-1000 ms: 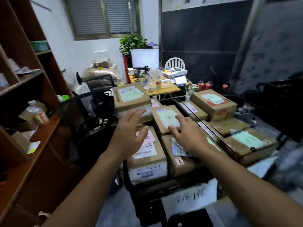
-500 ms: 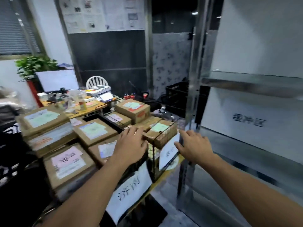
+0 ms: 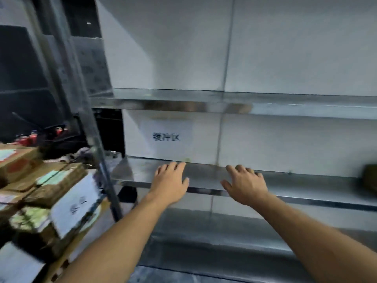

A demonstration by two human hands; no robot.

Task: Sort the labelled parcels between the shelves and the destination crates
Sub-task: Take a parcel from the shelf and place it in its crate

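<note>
I face a metal shelf unit. My left hand [image 3: 170, 181] and my right hand [image 3: 244, 183] reach out side by side over the front edge of its middle shelf [image 3: 306, 186], palms down, fingers spread, holding nothing. A white paper sign [image 3: 166, 136] with dark characters hangs on the back wall above that shelf. Brown cardboard parcels [image 3: 55, 180] with pale labels fill a black crate at the far left, which carries a white paper label [image 3: 75, 203]. A dark brown object [image 3: 370, 178] shows at the shelf's right end, cut off by the frame.
An upper shelf [image 3: 224, 103] runs across above the hands, and a lower shelf [image 3: 224, 242] lies below them. A metal upright post [image 3: 95, 148] stands between the shelf unit and the crate. Red items [image 3: 26, 139] sit in the dark background at the left.
My view has swung right, from the crates of parcels to the metal shelves. Both hands left the parcels and now hover over the middle shelf, still holding nothing.
</note>
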